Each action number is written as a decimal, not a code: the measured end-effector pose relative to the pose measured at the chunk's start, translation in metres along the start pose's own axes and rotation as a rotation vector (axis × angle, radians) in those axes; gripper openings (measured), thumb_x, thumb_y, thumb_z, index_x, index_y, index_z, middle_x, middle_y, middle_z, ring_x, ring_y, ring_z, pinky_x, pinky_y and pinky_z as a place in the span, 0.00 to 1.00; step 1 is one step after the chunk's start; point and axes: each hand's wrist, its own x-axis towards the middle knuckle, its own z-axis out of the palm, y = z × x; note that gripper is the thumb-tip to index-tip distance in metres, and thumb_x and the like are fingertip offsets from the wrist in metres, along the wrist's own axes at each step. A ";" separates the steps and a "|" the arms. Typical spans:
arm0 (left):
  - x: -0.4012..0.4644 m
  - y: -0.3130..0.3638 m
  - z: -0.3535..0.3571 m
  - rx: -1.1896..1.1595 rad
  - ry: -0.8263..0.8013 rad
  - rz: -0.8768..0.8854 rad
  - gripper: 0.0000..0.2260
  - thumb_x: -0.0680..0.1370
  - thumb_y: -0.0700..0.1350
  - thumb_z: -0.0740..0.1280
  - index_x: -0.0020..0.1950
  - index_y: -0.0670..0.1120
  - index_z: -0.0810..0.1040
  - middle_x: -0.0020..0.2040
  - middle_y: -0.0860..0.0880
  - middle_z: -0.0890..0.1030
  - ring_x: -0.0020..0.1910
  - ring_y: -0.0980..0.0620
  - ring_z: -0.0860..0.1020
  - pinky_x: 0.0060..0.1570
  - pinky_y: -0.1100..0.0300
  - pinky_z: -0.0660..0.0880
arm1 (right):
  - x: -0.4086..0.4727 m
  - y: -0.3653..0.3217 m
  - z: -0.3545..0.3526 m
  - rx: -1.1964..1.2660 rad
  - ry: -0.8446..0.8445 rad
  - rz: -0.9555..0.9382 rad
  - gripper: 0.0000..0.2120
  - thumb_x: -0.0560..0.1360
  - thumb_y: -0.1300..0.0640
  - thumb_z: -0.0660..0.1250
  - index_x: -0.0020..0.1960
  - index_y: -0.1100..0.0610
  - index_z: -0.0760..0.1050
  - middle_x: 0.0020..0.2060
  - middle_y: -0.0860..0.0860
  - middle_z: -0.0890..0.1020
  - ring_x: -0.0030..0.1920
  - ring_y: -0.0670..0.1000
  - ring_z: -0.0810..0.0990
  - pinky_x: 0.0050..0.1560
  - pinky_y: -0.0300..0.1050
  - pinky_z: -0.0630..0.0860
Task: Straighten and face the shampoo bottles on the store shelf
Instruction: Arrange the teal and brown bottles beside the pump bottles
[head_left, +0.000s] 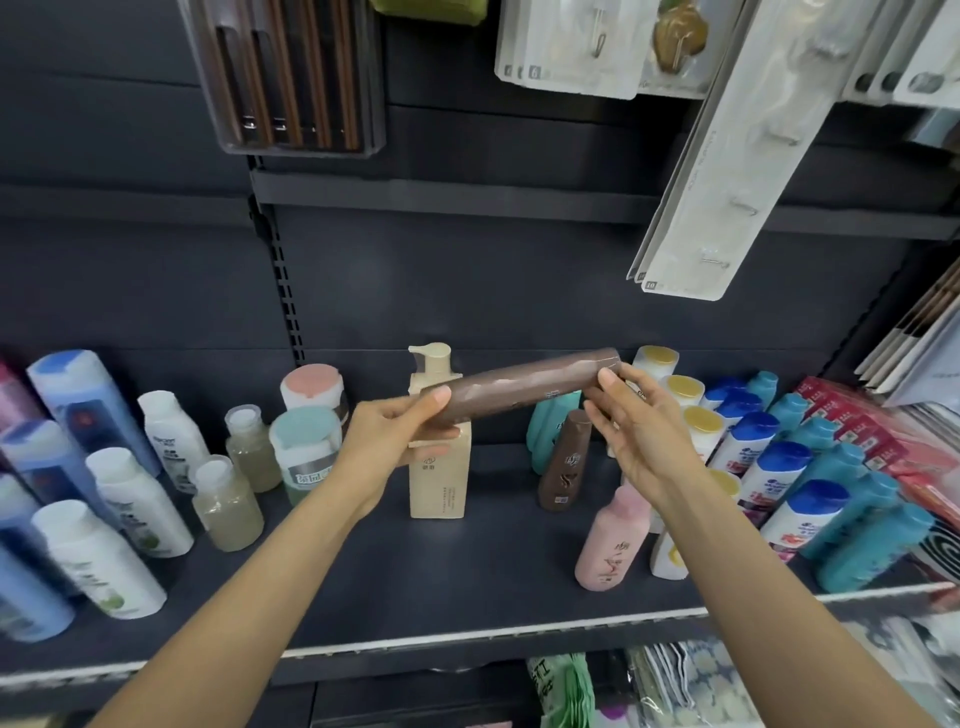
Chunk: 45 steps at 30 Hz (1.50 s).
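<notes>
A brown shampoo bottle (524, 387) lies nearly horizontal in the air above the dark shelf (415, 582). My left hand (400, 441) grips its left end, thumb on top. My right hand (631, 431) holds its right end with the fingers curled round it. Behind it stands a beige pump bottle (439, 478). A second brown bottle (566, 462) stands upright below my right hand, with a teal bottle (545, 426) behind it. A pink bottle (615, 540) leans in front at the right.
White and blue bottles (124, 499) stand in rows at the left, with clear jars (228, 504) beside them. White bottles with blue caps (779, 467) and teal bottles (872, 525) fill the right. Packaged hooks (722, 171) hang overhead. The shelf's front edge (467, 636) runs below.
</notes>
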 end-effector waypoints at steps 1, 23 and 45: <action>0.001 -0.001 0.002 -0.004 -0.004 -0.040 0.13 0.76 0.50 0.68 0.52 0.41 0.82 0.46 0.43 0.85 0.45 0.48 0.84 0.40 0.62 0.81 | 0.001 0.000 0.000 -0.007 -0.001 -0.004 0.03 0.76 0.63 0.66 0.48 0.56 0.75 0.45 0.52 0.82 0.50 0.50 0.81 0.48 0.39 0.81; 0.059 -0.042 0.070 0.575 -0.175 -0.007 0.08 0.77 0.47 0.68 0.45 0.43 0.81 0.39 0.46 0.82 0.36 0.53 0.80 0.38 0.60 0.77 | 0.016 -0.027 -0.034 -0.466 0.195 -0.240 0.12 0.74 0.58 0.70 0.56 0.59 0.78 0.42 0.52 0.80 0.44 0.49 0.81 0.44 0.41 0.82; 0.116 -0.074 0.135 0.788 -0.235 0.271 0.12 0.74 0.42 0.71 0.57 0.46 0.82 0.57 0.48 0.82 0.56 0.51 0.78 0.60 0.56 0.73 | 0.053 0.031 -0.086 -1.228 -0.146 -0.147 0.12 0.71 0.58 0.73 0.53 0.56 0.78 0.42 0.45 0.79 0.40 0.39 0.76 0.39 0.25 0.71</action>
